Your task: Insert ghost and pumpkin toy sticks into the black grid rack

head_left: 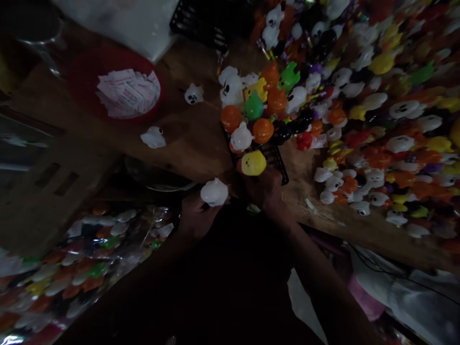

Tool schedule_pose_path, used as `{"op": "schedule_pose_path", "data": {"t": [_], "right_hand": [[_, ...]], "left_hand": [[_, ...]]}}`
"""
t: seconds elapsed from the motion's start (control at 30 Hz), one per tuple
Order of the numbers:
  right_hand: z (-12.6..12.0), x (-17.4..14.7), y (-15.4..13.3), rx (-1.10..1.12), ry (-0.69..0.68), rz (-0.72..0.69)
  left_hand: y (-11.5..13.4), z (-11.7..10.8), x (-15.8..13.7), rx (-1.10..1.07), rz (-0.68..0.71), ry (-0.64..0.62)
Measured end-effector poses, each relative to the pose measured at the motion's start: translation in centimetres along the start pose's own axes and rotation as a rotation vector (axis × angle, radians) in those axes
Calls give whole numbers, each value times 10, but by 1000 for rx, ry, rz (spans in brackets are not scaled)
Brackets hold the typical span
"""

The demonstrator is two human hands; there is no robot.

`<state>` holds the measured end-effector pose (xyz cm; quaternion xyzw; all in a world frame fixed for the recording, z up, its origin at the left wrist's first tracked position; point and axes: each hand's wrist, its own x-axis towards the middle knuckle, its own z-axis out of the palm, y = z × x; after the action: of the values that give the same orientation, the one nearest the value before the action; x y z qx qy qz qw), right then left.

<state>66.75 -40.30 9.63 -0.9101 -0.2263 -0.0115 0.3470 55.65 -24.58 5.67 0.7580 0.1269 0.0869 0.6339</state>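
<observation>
My left hand [197,214] is closed around a small white toy figure [214,192], held just off the front edge of the wooden table. A yellow toy figure with a small dark face [253,163] is in my right hand [265,188], over the near end of a black slatted tray [281,162]. Behind it several toy figures crowd together: an orange one [263,130], a green one [253,105] and a white one [241,137]. Two white ghost toys, one nearer [153,137] and one farther [194,94], lie apart on the table. The dim light hides the finger details.
A red bowl [81,91] of printed paper slips [127,93] stands at the left. Heaped toys [402,143] cover the right side of the wooden table [201,139]. Clear bags of toys [86,258] lie low at left. Another black tray [197,24] is at the back.
</observation>
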Motion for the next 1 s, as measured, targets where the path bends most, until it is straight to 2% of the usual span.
{"op": "schedule_pose_path", "data": {"t": [0.23,0.33,0.43,0.6,0.73,0.83,0.9,1.0], "right_hand": [[6,4,0,-48,-49,-19],[8,5,2,-15,-28,-17],[-1,2,1,51,4,-49],[-33,-37,-18,125,58,-120],[-28,-72,-34,292,-1,-173],[-20,-79,-31,327,116,-158],[-23,-75,-22,302,202,-141],[-36,-60,-8,227,317,5]], "left_hand": [[1,2,9,-55,-34,6],[8,2,9,-8,17,23],[18,-1,5,66,22,32],[31,-2,-8,103,34,-4],[36,6,-13,114,110,-104],[39,9,-10,123,154,-162],[43,6,-5,154,169,-169],[47,-2,7,276,193,-65]]}}
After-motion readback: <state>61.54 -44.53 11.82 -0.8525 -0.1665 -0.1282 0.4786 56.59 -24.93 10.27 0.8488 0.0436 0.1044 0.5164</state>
